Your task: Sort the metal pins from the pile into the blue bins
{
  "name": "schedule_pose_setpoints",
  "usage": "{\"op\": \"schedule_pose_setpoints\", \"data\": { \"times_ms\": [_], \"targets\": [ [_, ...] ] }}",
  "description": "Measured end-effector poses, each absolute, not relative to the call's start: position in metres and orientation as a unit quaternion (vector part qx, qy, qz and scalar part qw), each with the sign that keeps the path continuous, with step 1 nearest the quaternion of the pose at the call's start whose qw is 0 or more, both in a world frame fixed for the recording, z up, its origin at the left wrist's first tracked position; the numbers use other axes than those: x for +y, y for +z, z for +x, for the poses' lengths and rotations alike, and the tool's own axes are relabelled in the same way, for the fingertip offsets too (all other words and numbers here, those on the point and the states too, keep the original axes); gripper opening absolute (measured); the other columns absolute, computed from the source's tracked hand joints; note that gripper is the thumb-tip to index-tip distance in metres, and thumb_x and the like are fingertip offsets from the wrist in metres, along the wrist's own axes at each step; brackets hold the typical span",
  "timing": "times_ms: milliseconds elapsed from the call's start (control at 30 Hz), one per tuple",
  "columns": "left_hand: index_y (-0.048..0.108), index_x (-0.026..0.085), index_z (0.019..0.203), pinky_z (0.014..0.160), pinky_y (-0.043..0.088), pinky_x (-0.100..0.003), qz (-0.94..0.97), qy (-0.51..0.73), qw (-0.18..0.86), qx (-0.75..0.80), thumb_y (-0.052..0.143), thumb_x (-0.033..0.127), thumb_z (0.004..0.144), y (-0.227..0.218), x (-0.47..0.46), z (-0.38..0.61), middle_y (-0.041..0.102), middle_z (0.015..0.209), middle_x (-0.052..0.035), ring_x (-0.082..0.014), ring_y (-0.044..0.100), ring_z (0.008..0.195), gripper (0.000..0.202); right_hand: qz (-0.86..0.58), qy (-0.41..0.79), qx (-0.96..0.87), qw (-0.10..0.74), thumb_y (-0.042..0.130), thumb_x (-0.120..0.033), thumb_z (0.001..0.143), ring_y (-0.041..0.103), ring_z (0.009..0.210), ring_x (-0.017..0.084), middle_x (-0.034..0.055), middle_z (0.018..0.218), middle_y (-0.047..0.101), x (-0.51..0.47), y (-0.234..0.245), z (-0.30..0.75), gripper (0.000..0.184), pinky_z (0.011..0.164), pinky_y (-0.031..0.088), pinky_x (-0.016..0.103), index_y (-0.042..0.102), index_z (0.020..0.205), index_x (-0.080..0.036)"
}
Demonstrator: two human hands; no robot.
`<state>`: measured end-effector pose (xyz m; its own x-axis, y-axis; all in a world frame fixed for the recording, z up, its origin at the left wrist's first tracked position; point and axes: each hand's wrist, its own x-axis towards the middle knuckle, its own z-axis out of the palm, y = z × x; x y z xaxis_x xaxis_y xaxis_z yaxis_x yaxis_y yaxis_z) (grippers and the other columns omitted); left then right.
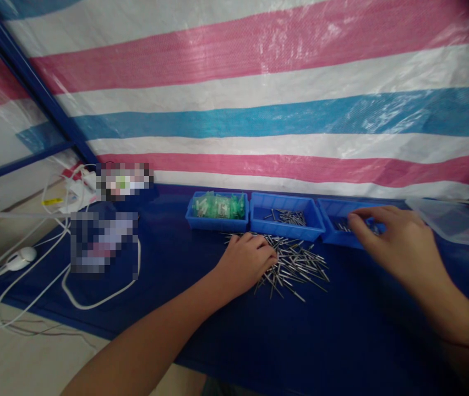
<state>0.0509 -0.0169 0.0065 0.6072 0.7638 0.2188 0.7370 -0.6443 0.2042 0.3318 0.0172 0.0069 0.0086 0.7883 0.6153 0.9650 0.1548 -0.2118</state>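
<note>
A loose heap of thin metal pins (300,264) lies on the dark blue table (201,308). My left hand (245,263) rests on the heap's left side, fingers curled down into the pins. My right hand (391,236) reaches over the rightmost blue bin (336,212), fingertips bent together at its rim above a few pins; what they pinch is hidden. The middle blue bin (259,220) holds several pins. The left blue bin (191,219) is filled with small green plastic pieces (218,204).
A striped pink, white and blue tarp (259,99) hangs right behind the bins. White cables (73,300), a mouse (22,257) and a power strip (75,192) lie at the left. A clear plastic tray (457,220) sits at the far right.
</note>
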Motion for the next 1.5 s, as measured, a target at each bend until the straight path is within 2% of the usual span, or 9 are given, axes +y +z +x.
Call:
{"op": "schedule_pose_setpoints", "data": {
  "times_ms": [167, 367, 567, 800, 1000, 1167, 1300, 1500],
  "targets": [
    [0.068, 0.024, 0.096, 0.077, 0.033, -0.034, 0.897, 0.134, 0.056, 0.418, 0.05, 0.039, 0.093, 0.008, -0.017, 0.051, 0.063, 0.099, -0.0022, -0.0197, 0.053, 0.093, 0.023, -0.594, -0.131, -0.727, 0.317, 0.05, -0.035, 0.085, 0.062, 0.084, 0.025, 0.0087, 0.088, 0.071, 0.011, 0.01, 0.317, 0.025, 0.081, 0.044, 0.037, 0.068, 0.081, -0.018],
    [0.065, 0.02, 0.096, 0.079, 0.033, -0.034, 0.887, 0.159, 0.048, 0.43, 0.045, 0.035, 0.096, 0.01, -0.018, 0.054, 0.064, 0.101, -0.0042, -0.0194, 0.054, 0.092, 0.024, -0.502, -0.089, -0.784, 0.353, 0.052, -0.032, 0.086, 0.06, 0.083, 0.025, 0.0078, 0.087, 0.07, 0.001, 0.013, 0.293, 0.019, 0.082, 0.044, 0.04, 0.066, 0.08, -0.021],
    [0.063, 0.019, 0.099, 0.082, 0.039, -0.03, 0.86, 0.262, 0.151, 0.411, 0.045, 0.031, 0.096, 0.016, -0.016, 0.055, 0.066, 0.099, -0.0033, -0.0168, 0.059, 0.09, 0.022, -0.413, 0.071, -0.829, 0.369, 0.057, -0.032, 0.086, 0.062, 0.089, 0.022, 0.0056, 0.091, 0.07, -0.018, 0.012, 0.258, 0.015, 0.082, 0.048, 0.039, 0.066, 0.093, -0.023],
    [0.066, 0.018, 0.096, 0.081, 0.047, -0.027, 0.804, 0.342, 0.269, 0.405, 0.054, 0.028, 0.09, 0.011, -0.017, 0.057, 0.067, 0.094, -0.0045, -0.0165, 0.062, 0.088, 0.016, -0.448, 0.191, -0.791, 0.371, 0.053, -0.037, 0.088, 0.065, 0.087, 0.022, 0.0058, 0.094, 0.071, -0.022, 0.003, 0.25, 0.021, 0.076, 0.053, 0.036, 0.068, 0.095, -0.023],
    [0.064, 0.018, 0.097, 0.073, 0.048, -0.026, 0.713, 0.41, 0.357, 0.443, 0.062, 0.028, 0.084, 0.011, -0.02, 0.06, 0.069, 0.086, -0.0016, -0.014, 0.063, 0.076, 0.017, -0.451, 0.296, -0.767, 0.347, 0.052, -0.039, 0.089, 0.065, 0.081, 0.02, 0.0036, 0.08, 0.069, -0.024, 0.004, 0.245, 0.025, 0.073, 0.053, 0.033, 0.067, 0.096, -0.021],
    [0.063, 0.016, 0.093, 0.073, 0.049, -0.026, 0.652, 0.453, 0.426, 0.434, 0.065, 0.029, 0.081, 0.008, -0.018, 0.063, 0.068, 0.085, -0.0026, -0.014, 0.062, 0.077, 0.018, -0.415, 0.318, -0.777, 0.349, 0.048, -0.038, 0.091, 0.063, 0.085, 0.02, 0.0041, 0.085, 0.069, -0.028, 0.006, 0.239, 0.027, 0.075, 0.052, 0.032, 0.067, 0.1, -0.022],
    [0.064, 0.015, 0.089, 0.074, 0.049, -0.026, 0.633, 0.457, 0.475, 0.407, 0.062, 0.031, 0.083, 0.006, -0.018, 0.064, 0.067, 0.083, -0.0029, -0.0138, 0.062, 0.077, 0.017, -0.426, 0.329, -0.764, 0.355, 0.051, -0.039, 0.089, 0.063, 0.084, 0.021, 0.0033, 0.08, 0.068, -0.028, 0.006, 0.24, 0.026, 0.076, 0.052, 0.034, 0.068, 0.098, -0.022],
    [0.066, 0.016, 0.09, 0.075, 0.048, -0.026, 0.639, 0.47, 0.46, 0.398, 0.061, 0.03, 0.084, 0.009, -0.019, 0.064, 0.068, 0.085, -0.0032, -0.0138, 0.062, 0.079, 0.016, -0.427, 0.335, -0.76, 0.358, 0.051, -0.036, 0.09, 0.063, 0.083, 0.019, 0.0037, 0.088, 0.068, -0.029, 0.01, 0.24, 0.024, 0.074, 0.051, 0.031, 0.068, 0.098, -0.022]
  ]
}}
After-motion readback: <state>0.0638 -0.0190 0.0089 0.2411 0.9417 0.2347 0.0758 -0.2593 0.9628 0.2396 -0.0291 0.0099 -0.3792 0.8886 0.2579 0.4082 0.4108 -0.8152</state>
